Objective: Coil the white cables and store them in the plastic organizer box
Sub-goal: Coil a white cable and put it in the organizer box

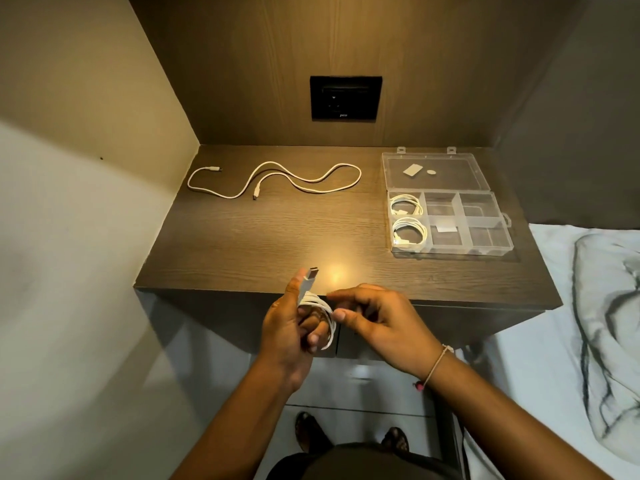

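My left hand (289, 336) holds a white cable (320, 306) wound in loops around its fingers, the USB plug sticking up past the thumb. My right hand (377, 325) is at the coil's right side, fingertips pinching the loops. Both hands hover just in front of the table's near edge. A second white cable (277, 180) lies uncoiled at the table's far left. The clear plastic organizer box (485, 249) sits open at the far right, its lid (436, 171) folded back. Two coiled white cables fill its left compartments, one (406, 205) behind the other (409, 232).
The dark wooden table (270, 237) stands in a corner, with a wall on the left and a wood panel with a black socket plate (345, 98) behind. A bed with a white sheet (588, 323) lies to the right. My feet show on the floor below.
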